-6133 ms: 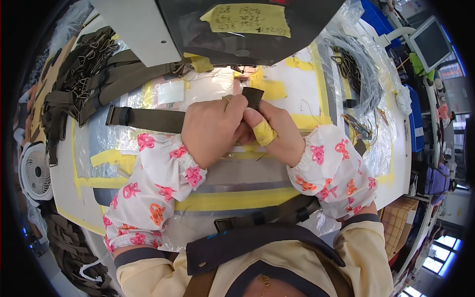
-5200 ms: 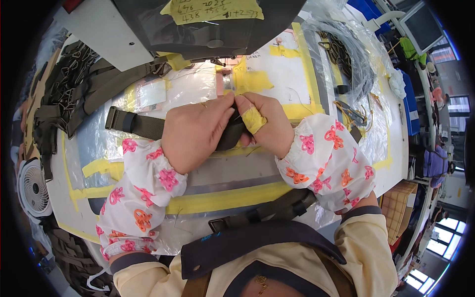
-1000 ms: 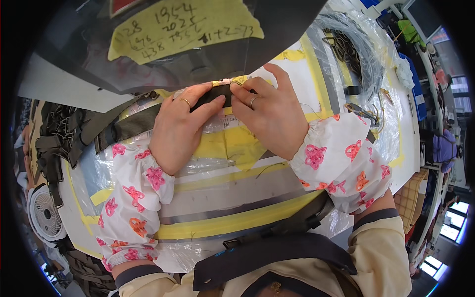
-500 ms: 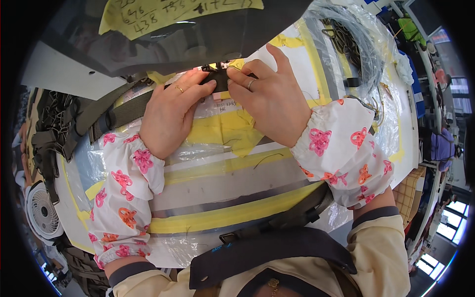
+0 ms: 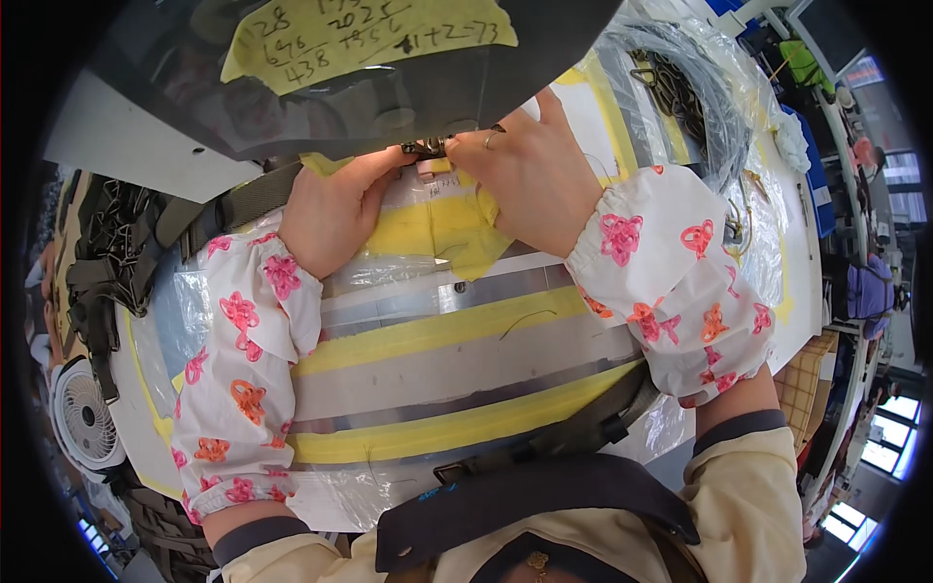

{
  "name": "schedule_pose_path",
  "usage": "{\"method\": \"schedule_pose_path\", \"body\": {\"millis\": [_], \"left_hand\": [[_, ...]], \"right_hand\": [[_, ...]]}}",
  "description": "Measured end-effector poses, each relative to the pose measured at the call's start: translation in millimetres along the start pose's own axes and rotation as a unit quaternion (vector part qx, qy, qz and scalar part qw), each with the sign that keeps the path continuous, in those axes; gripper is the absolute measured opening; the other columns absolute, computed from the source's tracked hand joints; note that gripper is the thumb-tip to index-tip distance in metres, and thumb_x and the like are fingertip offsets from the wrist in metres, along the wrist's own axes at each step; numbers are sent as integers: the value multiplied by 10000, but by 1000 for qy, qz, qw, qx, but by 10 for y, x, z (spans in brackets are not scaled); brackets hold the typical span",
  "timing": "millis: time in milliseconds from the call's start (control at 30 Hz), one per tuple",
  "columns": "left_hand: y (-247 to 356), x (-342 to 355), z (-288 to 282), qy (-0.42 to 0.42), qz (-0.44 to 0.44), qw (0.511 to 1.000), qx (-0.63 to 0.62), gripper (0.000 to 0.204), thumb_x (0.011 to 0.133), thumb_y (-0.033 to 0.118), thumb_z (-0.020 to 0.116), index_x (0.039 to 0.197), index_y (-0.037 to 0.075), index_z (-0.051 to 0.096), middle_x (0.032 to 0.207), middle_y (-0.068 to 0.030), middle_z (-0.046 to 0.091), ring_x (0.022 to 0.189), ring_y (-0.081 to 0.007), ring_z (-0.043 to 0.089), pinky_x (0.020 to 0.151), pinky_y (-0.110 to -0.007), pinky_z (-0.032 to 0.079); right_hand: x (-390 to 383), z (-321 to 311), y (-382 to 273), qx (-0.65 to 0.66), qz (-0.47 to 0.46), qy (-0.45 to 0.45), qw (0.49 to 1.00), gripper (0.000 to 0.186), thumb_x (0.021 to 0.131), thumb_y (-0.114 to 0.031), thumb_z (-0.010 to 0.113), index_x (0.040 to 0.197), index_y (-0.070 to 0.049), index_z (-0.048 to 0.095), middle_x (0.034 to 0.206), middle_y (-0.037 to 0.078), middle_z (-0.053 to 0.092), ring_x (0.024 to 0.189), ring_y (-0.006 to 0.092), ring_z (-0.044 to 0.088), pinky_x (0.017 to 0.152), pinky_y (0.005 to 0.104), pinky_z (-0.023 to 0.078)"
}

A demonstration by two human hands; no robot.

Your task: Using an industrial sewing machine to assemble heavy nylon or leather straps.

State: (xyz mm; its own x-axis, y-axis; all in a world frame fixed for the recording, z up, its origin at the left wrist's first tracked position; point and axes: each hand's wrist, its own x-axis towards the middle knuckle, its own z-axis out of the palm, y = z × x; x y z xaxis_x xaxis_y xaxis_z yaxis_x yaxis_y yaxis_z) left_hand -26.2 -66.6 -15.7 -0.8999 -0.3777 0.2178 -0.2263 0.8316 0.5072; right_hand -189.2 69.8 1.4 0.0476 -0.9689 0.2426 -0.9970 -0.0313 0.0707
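Webbing strap [image 5: 259,201], ribbed, flat; left hand [image 5: 336,209], right hand [image 5: 537,177] part-curled near glossy dark machine head [image 5: 340,112], grip unclear.

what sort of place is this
Probably a sewing workshop or small factory: the left hand and right hand are at the lower edge of a dark machine head, and dark webbing straps with metal hardware lie heaped at the left.

The left head-worn fisheye looks down from above — close over left hand [image 5: 335,214] and right hand [image 5: 535,180].
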Motion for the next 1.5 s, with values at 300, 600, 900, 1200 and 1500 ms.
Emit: {"method": "schedule_pose_path", "body": {"millis": [300,600,900,1200,1500], "left_hand": [[-68,14,-4,-65,-64,996,23,286,893,58,470,1156,131,554,977,-115,634,900,-249,624,734,-286,480],[-23,5,-21,-33,4,999,12,292,868,26,476,1128,125,567,1012,-130,621,893,-281,613,740,-314,490],[183,-52,-74,1,264,946,190,212,698,50,606,910,52,600,1148,-18,565,1068,-214,518,732,-316,504],[45,-65,3,23,220,963,154,160,700,64,597,847,120,570,1100,25,592,1045,-148,539,589,-297,430],[-1,-18,32,80,233,962,115,168,715,43,624,862,123,637,981,31,638,840,-167,623,497,-272,435]], "right_hand": [[-6,-43,25,31,13,-30,999,313,669,-77,641,981,-86,615,1143,11,578,1052,199,508,1002,549,256],[-61,22,36,81,30,5,996,353,665,-46,637,1014,-98,613,1157,-1,570,1107,183,486,1013,504,264],[-243,6,-77,108,-5,12,994,408,645,-17,633,1048,-80,609,1161,29,566,1117,191,479,1015,483,266],[-233,-15,-95,84,-3,26,996,410,631,-18,651,1033,-97,624,1170,-9,570,1100,177,494,1020,502,258],[-207,16,-38,88,-6,20,996,414,630,-16,657,1032,-111,629,1163,-33,579,1092,173,495,1018,508,251]]}}
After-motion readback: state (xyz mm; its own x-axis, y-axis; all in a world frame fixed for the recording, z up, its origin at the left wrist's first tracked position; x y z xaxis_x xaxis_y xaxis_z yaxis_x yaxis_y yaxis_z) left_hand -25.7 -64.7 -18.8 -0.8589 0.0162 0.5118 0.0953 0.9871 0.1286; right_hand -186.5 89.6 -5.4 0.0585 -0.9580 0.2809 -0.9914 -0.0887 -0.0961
